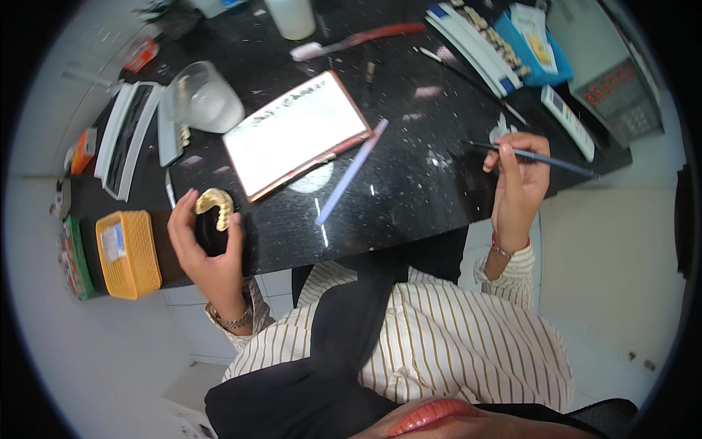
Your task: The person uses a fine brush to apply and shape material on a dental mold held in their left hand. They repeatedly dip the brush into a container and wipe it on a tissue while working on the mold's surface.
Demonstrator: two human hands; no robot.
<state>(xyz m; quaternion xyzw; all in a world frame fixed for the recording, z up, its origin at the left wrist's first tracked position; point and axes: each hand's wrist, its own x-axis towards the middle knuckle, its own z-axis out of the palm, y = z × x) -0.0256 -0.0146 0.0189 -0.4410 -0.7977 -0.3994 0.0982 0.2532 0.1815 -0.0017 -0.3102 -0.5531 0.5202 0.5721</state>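
Note:
Between the fingertips and thumb of my left hand [210,262] is a cream-yellow, horseshoe-shaped dental arch [208,199] with a row of teeth along it. It is held over the left part of the black tabletop. My right hand [518,183] pinches a thin blue-handled brush [561,162], its dark tip pointing left over the table. Just behind those fingers lies a small crumpled white piece [502,130]. Between my hands sits a white rectangular board with a brown edge [296,135], dark marks on its far part. A lavender strip [351,172] lies beside it.
Yellow basket [131,288], green basket [79,256] and white tray [130,139] stand left. Behind are a clear cup [212,99] and red toothbrush [365,36]. Tooth strips [468,47], a blue box [559,69], a white remote [568,123] and a machine with red display [621,91] stand right.

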